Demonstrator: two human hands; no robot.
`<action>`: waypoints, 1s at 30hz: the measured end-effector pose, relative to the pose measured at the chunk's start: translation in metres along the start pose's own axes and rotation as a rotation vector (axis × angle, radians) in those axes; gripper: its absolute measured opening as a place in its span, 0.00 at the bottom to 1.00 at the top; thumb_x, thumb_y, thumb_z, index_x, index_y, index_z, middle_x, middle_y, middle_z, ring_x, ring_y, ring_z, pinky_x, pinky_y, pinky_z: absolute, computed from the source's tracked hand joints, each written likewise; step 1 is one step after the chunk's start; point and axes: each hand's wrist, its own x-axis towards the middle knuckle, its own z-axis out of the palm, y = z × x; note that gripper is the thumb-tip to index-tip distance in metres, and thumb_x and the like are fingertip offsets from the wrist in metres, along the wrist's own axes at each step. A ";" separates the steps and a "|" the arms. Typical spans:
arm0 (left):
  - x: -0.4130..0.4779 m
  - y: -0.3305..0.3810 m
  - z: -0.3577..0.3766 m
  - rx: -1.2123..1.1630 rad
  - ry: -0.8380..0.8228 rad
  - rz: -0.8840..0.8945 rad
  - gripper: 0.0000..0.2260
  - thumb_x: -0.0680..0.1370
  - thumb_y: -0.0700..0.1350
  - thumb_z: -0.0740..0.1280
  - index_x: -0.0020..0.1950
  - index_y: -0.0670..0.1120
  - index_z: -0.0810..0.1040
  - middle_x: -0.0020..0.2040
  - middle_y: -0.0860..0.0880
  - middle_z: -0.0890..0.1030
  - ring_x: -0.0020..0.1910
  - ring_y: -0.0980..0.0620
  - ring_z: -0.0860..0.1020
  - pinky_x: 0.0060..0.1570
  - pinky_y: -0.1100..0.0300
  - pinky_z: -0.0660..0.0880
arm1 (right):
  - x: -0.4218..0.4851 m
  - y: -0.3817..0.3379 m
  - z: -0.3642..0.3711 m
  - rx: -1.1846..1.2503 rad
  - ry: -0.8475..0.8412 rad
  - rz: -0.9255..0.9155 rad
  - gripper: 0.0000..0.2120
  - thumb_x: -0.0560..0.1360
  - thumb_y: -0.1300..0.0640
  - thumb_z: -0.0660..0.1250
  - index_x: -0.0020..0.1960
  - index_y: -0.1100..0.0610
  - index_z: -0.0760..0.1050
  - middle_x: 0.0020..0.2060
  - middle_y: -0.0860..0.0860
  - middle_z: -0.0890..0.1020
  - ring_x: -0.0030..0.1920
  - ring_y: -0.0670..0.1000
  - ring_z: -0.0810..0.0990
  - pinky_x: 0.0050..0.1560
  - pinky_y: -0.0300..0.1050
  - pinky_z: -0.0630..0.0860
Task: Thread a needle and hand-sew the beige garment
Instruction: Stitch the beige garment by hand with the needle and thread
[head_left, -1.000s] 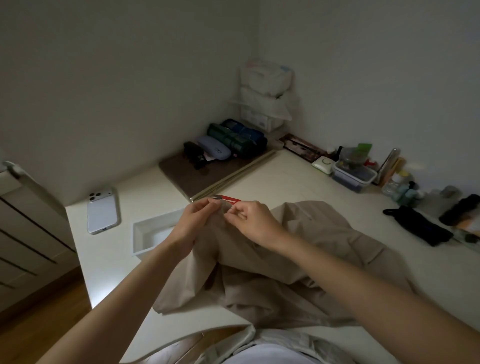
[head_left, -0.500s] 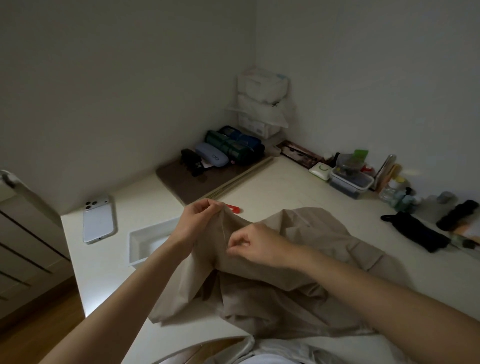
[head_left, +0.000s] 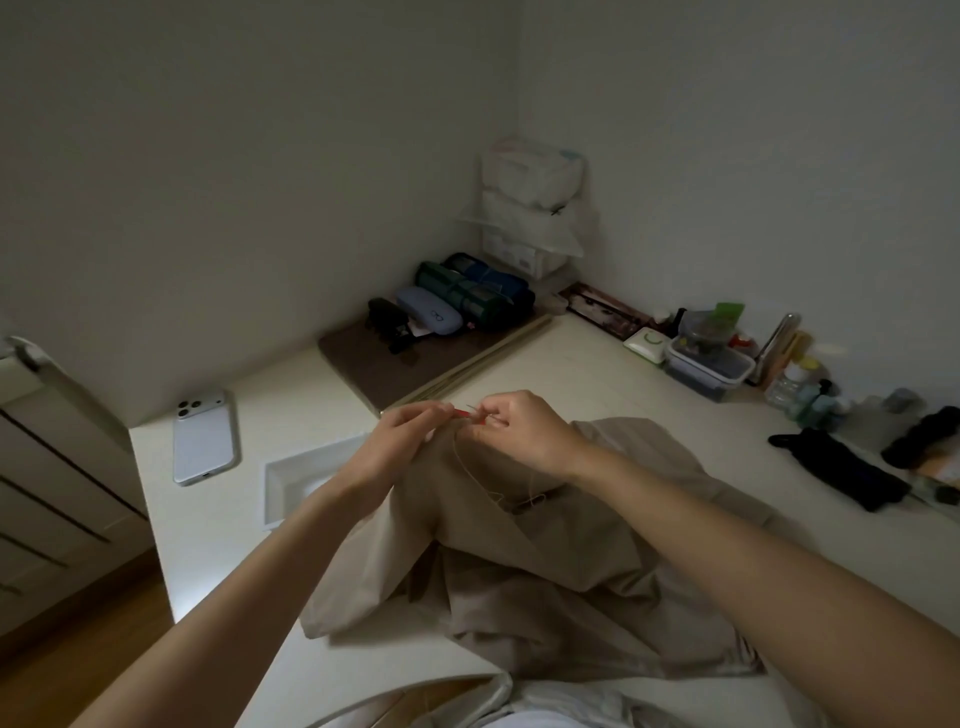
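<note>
The beige garment (head_left: 524, 566) lies bunched on the white table in front of me, one fold lifted. My left hand (head_left: 400, 441) pinches the top of that raised fold. My right hand (head_left: 519, 431) is just right of it, fingers curled, pinching a thin needle (head_left: 471, 409) whose tip points toward the left fingertips. A pale thread (head_left: 467, 470) trails from the needle down across the fabric to a small loose tangle. A small red object (head_left: 460, 414) shows between the two hands; I cannot tell what it is.
A white phone (head_left: 205, 441) lies at the left, with a white tray (head_left: 283, 486) beside my left wrist. A brown board (head_left: 384, 371) with cases sits behind. A lidded container (head_left: 709, 366), bottles and black cloth (head_left: 841, 470) line the right wall.
My right hand has come back up from lower on the fabric to meet the left fingertips. The needle and trailing thread now show. The left hand has kept its hold on the fold.
</note>
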 end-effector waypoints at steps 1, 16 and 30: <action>0.000 -0.001 -0.003 0.007 -0.024 0.009 0.12 0.80 0.45 0.61 0.44 0.51 0.84 0.46 0.49 0.85 0.47 0.51 0.81 0.50 0.60 0.76 | 0.000 0.001 -0.001 -0.009 0.006 0.014 0.04 0.76 0.56 0.68 0.45 0.57 0.78 0.27 0.37 0.78 0.32 0.34 0.77 0.33 0.27 0.70; -0.001 -0.002 0.002 0.353 0.013 0.144 0.06 0.78 0.47 0.67 0.44 0.47 0.79 0.41 0.48 0.81 0.40 0.54 0.77 0.41 0.63 0.73 | 0.006 0.017 -0.023 -0.154 0.148 0.076 0.08 0.73 0.54 0.71 0.42 0.59 0.78 0.23 0.44 0.68 0.21 0.38 0.68 0.25 0.32 0.60; 0.004 -0.014 0.003 0.358 0.118 0.191 0.05 0.77 0.43 0.68 0.41 0.50 0.79 0.42 0.51 0.81 0.44 0.53 0.79 0.42 0.64 0.73 | 0.002 0.018 -0.009 -0.164 0.138 0.067 0.06 0.74 0.55 0.70 0.43 0.57 0.76 0.25 0.41 0.67 0.22 0.32 0.69 0.25 0.29 0.64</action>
